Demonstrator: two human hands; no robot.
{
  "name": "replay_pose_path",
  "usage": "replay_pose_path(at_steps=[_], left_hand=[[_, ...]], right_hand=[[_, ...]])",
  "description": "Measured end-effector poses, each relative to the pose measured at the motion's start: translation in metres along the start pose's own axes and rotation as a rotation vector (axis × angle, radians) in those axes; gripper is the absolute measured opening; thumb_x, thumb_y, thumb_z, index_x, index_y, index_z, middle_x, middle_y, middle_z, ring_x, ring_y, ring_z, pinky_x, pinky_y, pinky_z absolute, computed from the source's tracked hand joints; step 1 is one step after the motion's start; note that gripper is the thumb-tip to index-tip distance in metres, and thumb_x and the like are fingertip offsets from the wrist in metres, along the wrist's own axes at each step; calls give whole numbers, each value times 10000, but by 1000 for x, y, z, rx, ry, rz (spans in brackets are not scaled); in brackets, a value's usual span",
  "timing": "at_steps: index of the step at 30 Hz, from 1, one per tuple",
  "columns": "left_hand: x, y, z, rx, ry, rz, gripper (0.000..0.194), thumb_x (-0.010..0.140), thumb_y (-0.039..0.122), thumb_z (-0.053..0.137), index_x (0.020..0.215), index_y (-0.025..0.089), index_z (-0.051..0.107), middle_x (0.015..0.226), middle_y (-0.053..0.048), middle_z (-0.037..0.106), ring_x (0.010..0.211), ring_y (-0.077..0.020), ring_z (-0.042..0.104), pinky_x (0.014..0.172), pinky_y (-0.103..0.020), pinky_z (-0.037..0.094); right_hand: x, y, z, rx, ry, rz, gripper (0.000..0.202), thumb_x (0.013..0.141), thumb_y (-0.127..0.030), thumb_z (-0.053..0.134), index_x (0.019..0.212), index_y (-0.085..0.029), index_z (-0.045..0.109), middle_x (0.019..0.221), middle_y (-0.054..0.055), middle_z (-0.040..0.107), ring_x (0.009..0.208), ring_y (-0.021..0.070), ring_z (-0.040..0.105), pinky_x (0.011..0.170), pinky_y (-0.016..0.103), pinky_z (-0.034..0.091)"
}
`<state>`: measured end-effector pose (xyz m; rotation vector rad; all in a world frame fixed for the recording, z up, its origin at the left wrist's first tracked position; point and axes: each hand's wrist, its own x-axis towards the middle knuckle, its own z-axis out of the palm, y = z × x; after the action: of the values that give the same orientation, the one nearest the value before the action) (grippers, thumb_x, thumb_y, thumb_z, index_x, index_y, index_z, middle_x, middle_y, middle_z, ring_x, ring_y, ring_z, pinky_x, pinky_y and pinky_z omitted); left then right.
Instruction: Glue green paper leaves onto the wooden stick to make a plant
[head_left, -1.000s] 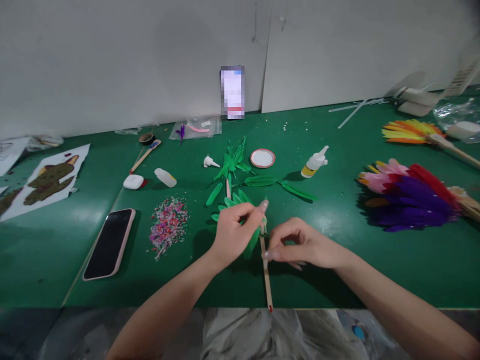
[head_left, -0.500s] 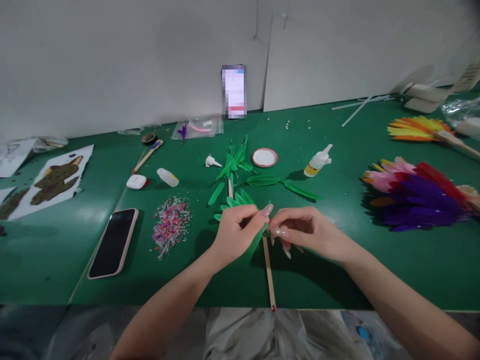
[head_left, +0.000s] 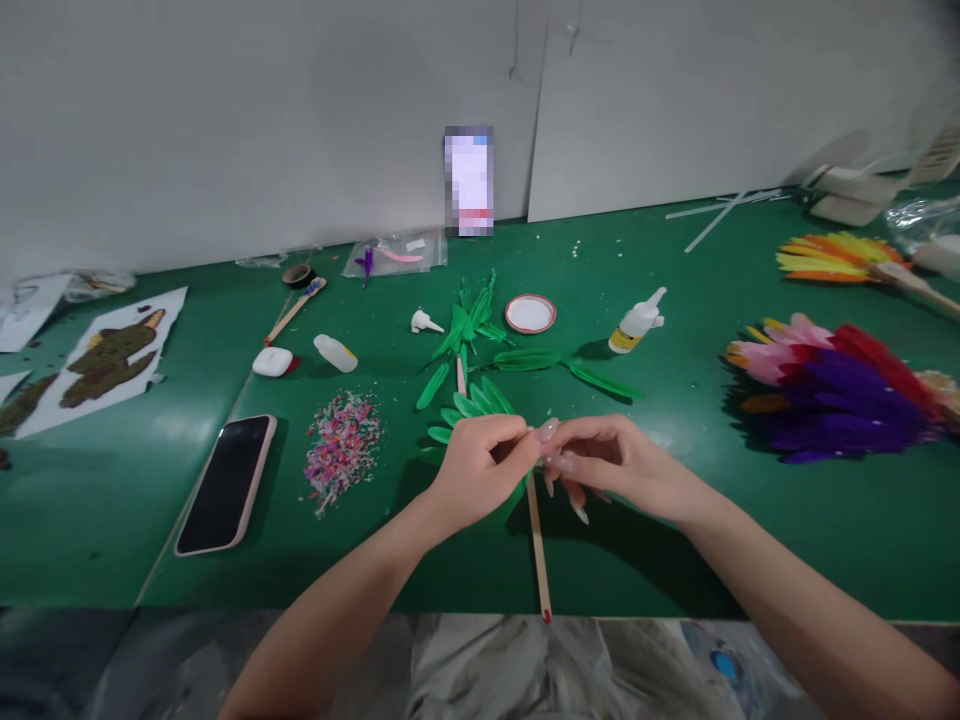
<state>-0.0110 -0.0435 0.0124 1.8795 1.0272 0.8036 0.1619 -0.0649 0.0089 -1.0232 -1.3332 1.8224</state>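
My left hand [head_left: 484, 462] is closed, its thumb and forefinger pinched on green feathers [head_left: 478, 402] that fan out behind and under it. Against those fingertips, my right hand [head_left: 626, 462] pinches too; what lies between its thumb and forefinger is hidden. Its other fingers curl below. A flat wooden stick [head_left: 538, 550] with a red tip runs from under the hands toward the table's front edge. Beyond the hands lie a bunch of green feathers [head_left: 466, 325] on a pale stick and some loose green feathers [head_left: 529, 360].
A glue bottle [head_left: 636, 322] stands right of a white lid [head_left: 530, 314]. Leftward are a small bottle [head_left: 335, 353], colourful bits [head_left: 343, 450], a phone [head_left: 227, 485] and a brush [head_left: 296, 310]. Purple and red feathers [head_left: 847, 400] lie at right. A lit phone [head_left: 469, 182] leans on the wall.
My fingertips have come closer together, the left thumb shifting slightly right and down. Both hands stay over the stick; the things around have not moved.
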Motion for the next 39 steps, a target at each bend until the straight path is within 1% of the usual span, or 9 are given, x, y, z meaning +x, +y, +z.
replay_pose_path(at_steps=[12,21,23,26,28,30,33,37,39], left_hand=[[0,0,0,25,-2,3,423,831,299,510,488,154,311,460,61,280,444,-50,262,439,-205,234],[-5,-4,10,317,176,245,335,835,198,466,516,162,368,495,49,330,464,-60,299,472,-218,246],[-2,-3,5,330,249,199,363,832,214,475,500,162,337,490,50,315,463,-61,286,472,-222,241],[5,-2,-9,216,411,8,427,841,287,484,487,169,276,462,56,250,445,-65,242,451,-229,227],[9,-1,-18,96,454,-79,452,840,339,491,491,173,258,463,56,219,444,-69,219,439,-233,216],[10,1,-21,13,404,-98,461,835,372,498,495,174,258,479,53,210,453,-70,210,435,-236,208],[7,6,-16,-42,256,-88,472,841,381,490,495,170,249,487,50,202,466,-69,210,440,-237,205],[2,11,-3,-84,134,-100,473,847,382,477,493,166,249,487,51,205,468,-65,217,440,-236,208],[1,11,2,-98,87,-106,458,848,380,473,494,162,281,483,51,232,469,-64,236,443,-233,216]], right_hand=[[2,-1,3,16,35,-1,278,702,-393,696,762,-124,658,638,10,605,441,62,514,393,178,399],[0,-3,2,50,48,-19,215,694,-334,704,713,-130,638,596,-7,573,452,67,499,412,185,448],[-1,-2,6,-21,0,-12,205,732,-332,666,740,-127,654,598,5,586,456,73,508,424,191,456],[-4,-2,12,-165,-101,-12,203,783,-320,613,793,-130,682,662,37,630,498,86,540,481,205,479],[-4,-3,14,-182,-86,-22,220,800,-334,594,820,-133,681,691,44,639,527,95,552,504,210,484],[-4,-5,12,-131,-21,-37,242,802,-359,594,850,-133,665,711,41,630,531,93,545,484,204,472],[-4,-6,8,-71,49,-63,306,829,-428,548,805,-132,620,636,14,575,489,79,515,405,180,392],[-3,-2,10,-54,31,-90,431,891,-514,379,708,-151,519,506,-34,454,426,68,470,380,175,346],[-2,2,15,-36,34,-113,399,881,-513,406,718,-160,498,526,-46,433,422,60,447,383,171,371]])
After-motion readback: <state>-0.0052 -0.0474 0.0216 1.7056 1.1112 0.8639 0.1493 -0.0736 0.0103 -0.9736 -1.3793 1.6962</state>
